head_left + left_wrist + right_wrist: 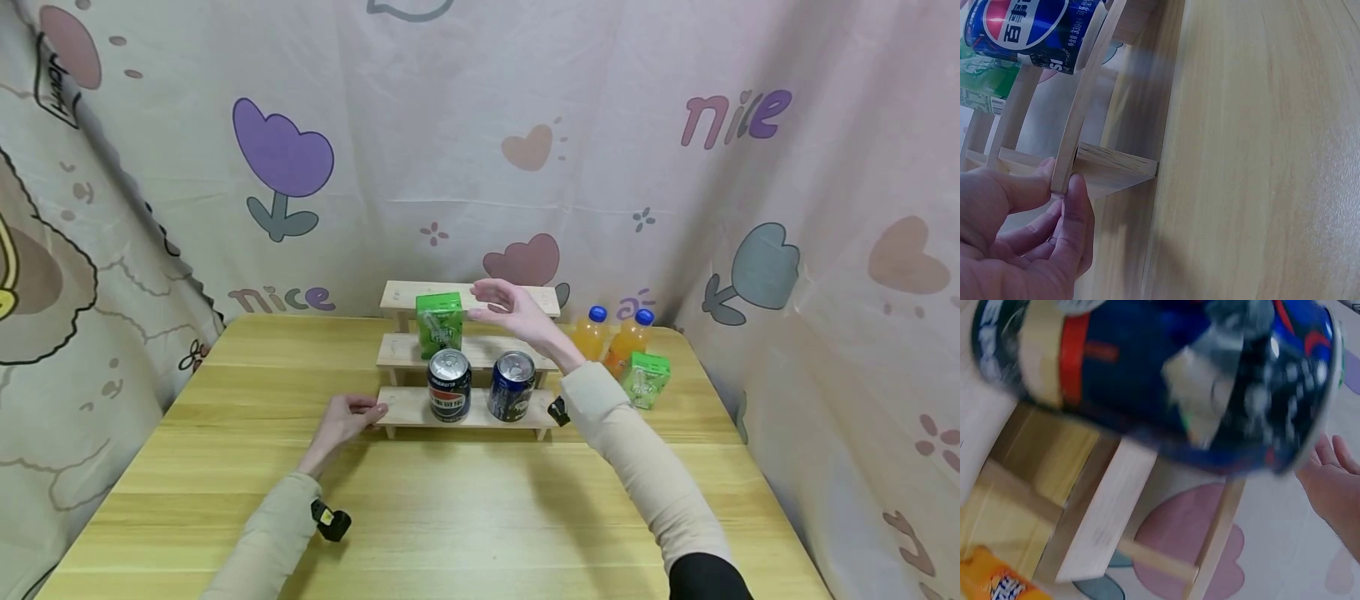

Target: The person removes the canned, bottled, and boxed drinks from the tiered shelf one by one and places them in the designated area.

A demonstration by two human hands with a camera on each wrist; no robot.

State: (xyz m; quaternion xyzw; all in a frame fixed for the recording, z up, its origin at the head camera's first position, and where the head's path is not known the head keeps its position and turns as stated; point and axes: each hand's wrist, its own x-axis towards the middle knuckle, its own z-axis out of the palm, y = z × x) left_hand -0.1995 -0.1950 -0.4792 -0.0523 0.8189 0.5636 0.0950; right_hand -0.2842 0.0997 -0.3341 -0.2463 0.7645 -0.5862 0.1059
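Observation:
A three-tier wooden shelf (408, 407) stands on the table. My left hand (343, 429) pinches the left end of its lowest board between thumb and fingers; the left wrist view shows this grip on the board (1088, 100) up close. On the middle tier sits a green drink carton (439, 323). Just right of that carton, my right hand (517, 312) hovers with loosely bent fingers, holding nothing. A black Pepsi can (449, 392) and a dark blue can (512, 392) stand upright on the lowest tier. The blue can looms large and blurred in the right wrist view.
Right of the shelf stand two orange drink bottles (589, 333) with blue caps, partly behind my right forearm. Another green carton (646, 381) is in front of them. A patterned curtain (420, 125) hangs behind the wooden table (450, 517).

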